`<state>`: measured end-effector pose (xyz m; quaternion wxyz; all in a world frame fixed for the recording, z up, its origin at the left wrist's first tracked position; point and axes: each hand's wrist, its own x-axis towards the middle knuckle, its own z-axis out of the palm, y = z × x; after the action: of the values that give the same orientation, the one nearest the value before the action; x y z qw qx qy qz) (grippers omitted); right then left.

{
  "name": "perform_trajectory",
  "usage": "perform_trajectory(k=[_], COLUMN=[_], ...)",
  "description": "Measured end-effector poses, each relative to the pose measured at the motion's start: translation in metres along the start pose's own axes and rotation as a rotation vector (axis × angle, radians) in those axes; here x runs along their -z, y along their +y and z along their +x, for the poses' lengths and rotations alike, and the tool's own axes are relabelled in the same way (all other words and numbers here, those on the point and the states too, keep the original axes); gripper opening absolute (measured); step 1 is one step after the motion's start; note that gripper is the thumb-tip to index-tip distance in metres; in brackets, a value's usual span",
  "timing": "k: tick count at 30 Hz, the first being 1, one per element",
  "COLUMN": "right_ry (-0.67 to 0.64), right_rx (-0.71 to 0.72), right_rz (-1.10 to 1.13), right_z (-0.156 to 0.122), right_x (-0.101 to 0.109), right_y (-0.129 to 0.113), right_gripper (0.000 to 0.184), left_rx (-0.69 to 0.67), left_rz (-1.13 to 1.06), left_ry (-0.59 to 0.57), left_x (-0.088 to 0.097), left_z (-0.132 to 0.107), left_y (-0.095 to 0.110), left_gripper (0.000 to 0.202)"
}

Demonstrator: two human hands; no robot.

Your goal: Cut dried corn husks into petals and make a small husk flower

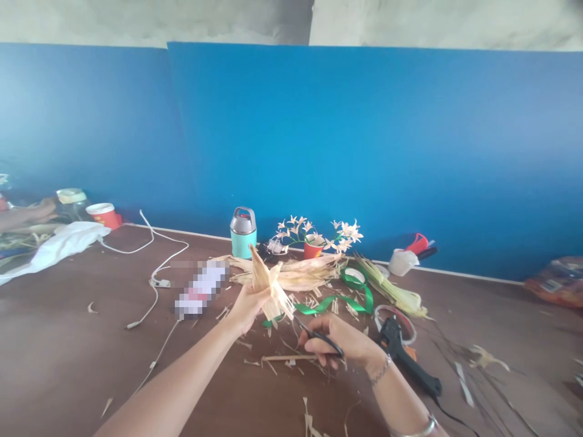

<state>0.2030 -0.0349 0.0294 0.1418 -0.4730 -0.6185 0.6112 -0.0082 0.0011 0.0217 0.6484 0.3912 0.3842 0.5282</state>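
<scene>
My left hand (249, 306) is closed around a bunch of pale dried corn husk (268, 282), its lower end frayed into thin strips. In my right hand (334, 340) is a pair of scissors (316, 335) with black handles, the blades pointing at the frayed strips. Whether the blades touch the husk I cannot tell. Behind the hands lies a pile of dried husks (305, 276). A green ribbon (334, 303) curls on the table beyond my right hand. Small husk scraps and a thin stick (289, 358) lie below the hands.
A black glue gun (412, 358) and a roll of tape (407, 321) lie right of my right hand. At the back stand a teal flask (244, 237) and a red cup (313, 247) by husk flowers (348, 233). White cables (157, 261) cross the left. Another person's hand (43, 210) shows far left.
</scene>
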Motion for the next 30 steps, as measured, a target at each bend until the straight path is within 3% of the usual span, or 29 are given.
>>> perform_trajectory(k=[6,21,30], right_ry=[-0.051,-0.067,-0.053], right_rx=[0.056,0.034,0.01], right_rz=[0.091,0.084,0.078], right_z=[0.001,-0.001,0.001], right_x=[0.0,-0.003,-0.004], right_y=[0.005,-0.001,0.0], right_gripper=[0.023,0.02,0.02], left_rx=[-0.043,-0.03,-0.041], left_rz=[0.012,0.037,0.029], left_ry=[0.094,-0.013,0.039], left_x=[0.001,0.0,0.002], left_z=[0.004,0.0,0.002], left_y=[-0.004,-0.007,-0.01], left_gripper=[0.023,0.023,0.021])
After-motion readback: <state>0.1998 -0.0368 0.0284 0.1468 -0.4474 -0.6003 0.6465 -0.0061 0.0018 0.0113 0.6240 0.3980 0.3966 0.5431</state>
